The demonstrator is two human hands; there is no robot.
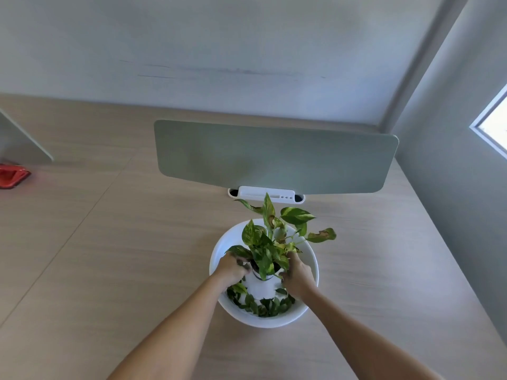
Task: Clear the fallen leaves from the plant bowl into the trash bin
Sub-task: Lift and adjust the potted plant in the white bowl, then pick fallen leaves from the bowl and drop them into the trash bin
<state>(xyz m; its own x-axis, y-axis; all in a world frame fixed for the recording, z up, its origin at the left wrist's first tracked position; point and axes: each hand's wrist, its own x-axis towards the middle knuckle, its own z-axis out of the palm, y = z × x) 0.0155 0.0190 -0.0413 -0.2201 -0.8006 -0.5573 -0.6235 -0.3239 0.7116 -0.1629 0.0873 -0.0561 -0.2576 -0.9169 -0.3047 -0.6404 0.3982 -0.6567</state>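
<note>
A wide white bowl [312, 259] sits on the wooden desk. Inside it stands a small white pot [262, 287] holding a green and yellow plant [270, 239]. Several dark green fallen leaves [263, 305] lie on the bowl's bottom around the pot, mostly on the near side. My left hand [233, 268] is on the pot's left side and my right hand [297, 275] on its right side. Both hands are closed around the pot near its rim, partly under the foliage. No trash bin is in view.
A grey-green divider panel [274, 157] stands across the desk [109, 256] behind the bowl, with a white clamp [266, 193] at its foot. A red object [12, 175] lies at the far left. A wall and window [493, 122] close the right side.
</note>
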